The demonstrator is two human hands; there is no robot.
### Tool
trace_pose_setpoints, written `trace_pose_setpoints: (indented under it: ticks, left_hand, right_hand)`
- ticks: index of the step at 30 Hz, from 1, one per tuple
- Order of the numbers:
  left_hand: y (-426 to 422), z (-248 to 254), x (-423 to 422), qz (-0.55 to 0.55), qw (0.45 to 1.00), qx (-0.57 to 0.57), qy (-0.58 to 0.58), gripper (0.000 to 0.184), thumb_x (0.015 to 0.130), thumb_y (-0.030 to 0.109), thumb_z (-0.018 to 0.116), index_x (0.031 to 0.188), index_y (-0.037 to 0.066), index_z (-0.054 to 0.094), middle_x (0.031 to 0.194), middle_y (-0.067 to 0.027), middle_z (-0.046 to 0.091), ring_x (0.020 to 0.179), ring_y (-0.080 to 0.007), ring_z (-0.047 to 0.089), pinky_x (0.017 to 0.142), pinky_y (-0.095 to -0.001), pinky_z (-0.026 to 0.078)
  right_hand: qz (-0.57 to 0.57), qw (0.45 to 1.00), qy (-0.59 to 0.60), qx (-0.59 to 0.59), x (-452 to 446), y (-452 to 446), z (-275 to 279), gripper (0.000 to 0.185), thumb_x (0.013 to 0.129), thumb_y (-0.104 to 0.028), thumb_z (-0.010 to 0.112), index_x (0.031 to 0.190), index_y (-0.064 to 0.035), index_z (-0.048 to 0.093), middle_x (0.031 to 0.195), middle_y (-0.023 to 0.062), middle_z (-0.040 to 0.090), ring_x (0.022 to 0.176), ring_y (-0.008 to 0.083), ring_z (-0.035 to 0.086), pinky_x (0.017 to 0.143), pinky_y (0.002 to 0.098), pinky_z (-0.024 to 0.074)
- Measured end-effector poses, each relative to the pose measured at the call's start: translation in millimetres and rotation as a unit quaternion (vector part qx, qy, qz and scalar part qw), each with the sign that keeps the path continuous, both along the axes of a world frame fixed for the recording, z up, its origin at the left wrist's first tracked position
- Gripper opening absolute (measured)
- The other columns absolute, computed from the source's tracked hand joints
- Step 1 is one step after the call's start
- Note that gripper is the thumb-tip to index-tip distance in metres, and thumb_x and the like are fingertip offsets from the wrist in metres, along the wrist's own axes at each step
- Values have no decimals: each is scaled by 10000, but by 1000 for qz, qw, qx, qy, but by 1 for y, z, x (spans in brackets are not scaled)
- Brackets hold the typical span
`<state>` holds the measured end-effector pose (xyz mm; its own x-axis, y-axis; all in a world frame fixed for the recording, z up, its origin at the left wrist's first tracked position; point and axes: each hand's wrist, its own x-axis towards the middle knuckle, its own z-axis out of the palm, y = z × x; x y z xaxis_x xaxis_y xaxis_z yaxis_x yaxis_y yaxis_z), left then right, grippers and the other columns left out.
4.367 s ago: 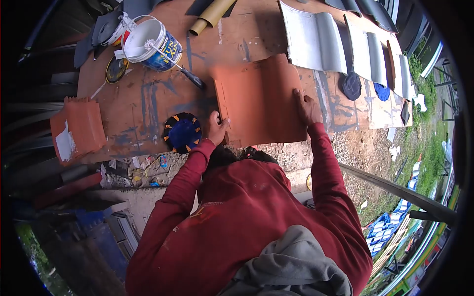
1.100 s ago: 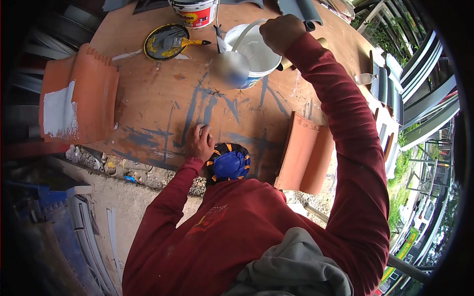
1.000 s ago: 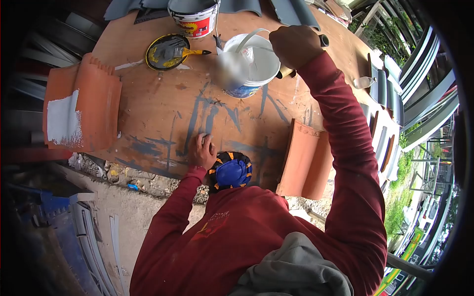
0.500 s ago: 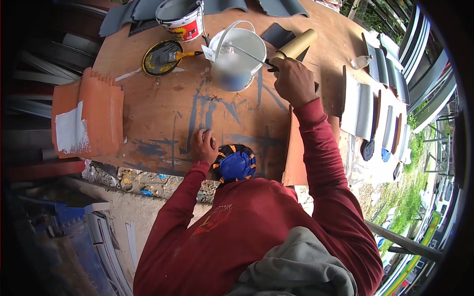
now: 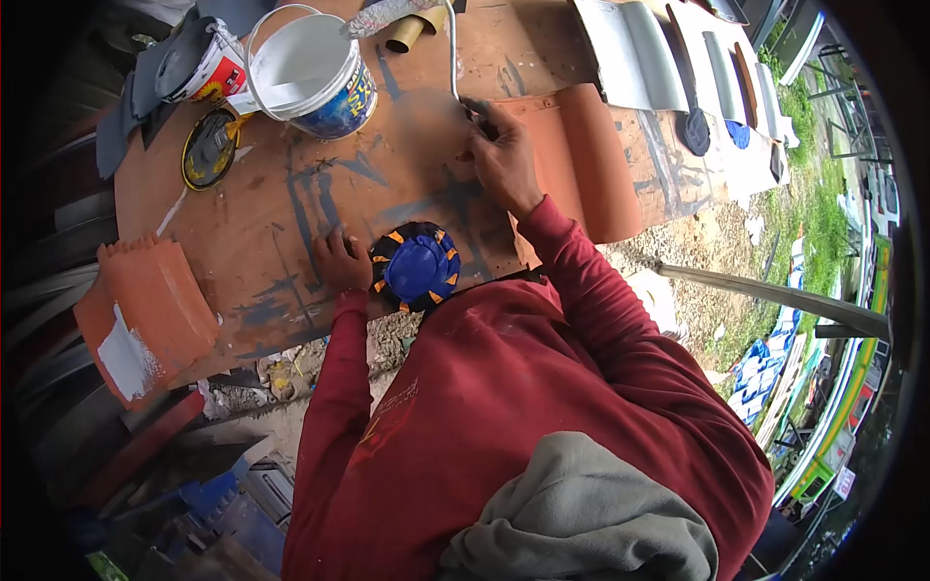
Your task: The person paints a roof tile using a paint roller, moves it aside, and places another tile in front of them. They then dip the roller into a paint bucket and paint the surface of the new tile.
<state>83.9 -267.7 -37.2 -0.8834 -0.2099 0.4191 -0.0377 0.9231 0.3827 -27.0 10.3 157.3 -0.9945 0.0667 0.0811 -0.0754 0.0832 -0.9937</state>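
Observation:
My right hand is closed round the handle of a paint roller. The white-coated roller sleeve hangs at the far right rim of a white paint bucket. Beneath and beside that hand lies a curved terracotta roof tile. My left hand rests on the wooden table, fingers apart and holding nothing. Just right of it sits a round blue thing with a black and orange rim. A smeared patch hides part of the table near the roller handle.
A smaller paint bucket stands at the back left, near a paint-covered lid with a brush on it. Stacked terracotta tiles, the top one partly white, lie at the left edge. Painted tiles line the right side.
My right hand has drawn the roller out of the white bucket and come nearer, over the terracotta tile. The view has turned right; my left hand stays on the table.

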Motion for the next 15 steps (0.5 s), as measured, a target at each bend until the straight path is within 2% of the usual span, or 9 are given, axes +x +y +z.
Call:
trace_pose_setpoints:
  ticks: [1, 2, 7, 9, 11, 15]
  left_hand:
    - [-1, -1, 0, 5, 1000, 11, -6, 386, 871, 159, 657, 1250, 85, 647, 1161, -187, 565, 1088, -411, 590, 919, -510, 509]
    - [-1, -2, 1, 12, 1000, 22, -11, 384, 876, 162, 652, 1251, 83, 651, 1157, -181, 570, 1087, -406, 593, 920, -503, 508]
    - [4, 6, -1, 1, 999, 41, 9, 329, 893, 159, 636, 1210, 73, 659, 1161, -164, 585, 1081, -395, 603, 922, -498, 503]
    - [4, 4, -2, -5, 999, 50, 18, 316, 896, 158, 633, 1199, 72, 660, 1165, -160, 590, 1080, -394, 605, 923, -496, 501]
    - [2, 1, -2, 2, 999, 49, 13, 301, 896, 158, 634, 1183, 72, 662, 1181, -161, 589, 1085, -393, 606, 922, -494, 499]
    - [3, 3, -3, 3, 999, 36, 12, 306, 893, 153, 638, 1190, 86, 672, 1187, -163, 583, 1081, -393, 606, 921, -492, 499]
  right_hand:
    - [7, 996, -53, -72, 9, 8, 1, 361, 1020, -124, 669, 1359, -6, 636, 938, 25, 679, 776, 91, 634, 720, 278, 580]
    - [5, 993, -61, -99, 18, 22, 1, 334, 1034, -115, 633, 1347, 1, 631, 890, 33, 622, 742, 95, 635, 652, 278, 618]
    - [-67, 983, -136, -107, 89, 109, 6, 359, 1059, -142, 597, 1361, 53, 593, 914, 49, 634, 731, 84, 623, 693, 287, 635]
    - [-113, 979, -169, -35, 124, 144, 1, 355, 1056, -154, 599, 1357, 34, 612, 911, 49, 633, 714, 79, 618, 674, 277, 622]
    - [-146, 967, -181, 107, 159, 183, -14, 332, 1041, -151, 610, 1328, 11, 652, 857, 34, 630, 664, 70, 589, 605, 261, 580]
    - [-113, 919, -299, 229, 192, 249, 9, 299, 1010, -167, 629, 1272, -51, 716, 769, 7, 618, 592, 61, 530, 512, 254, 485]
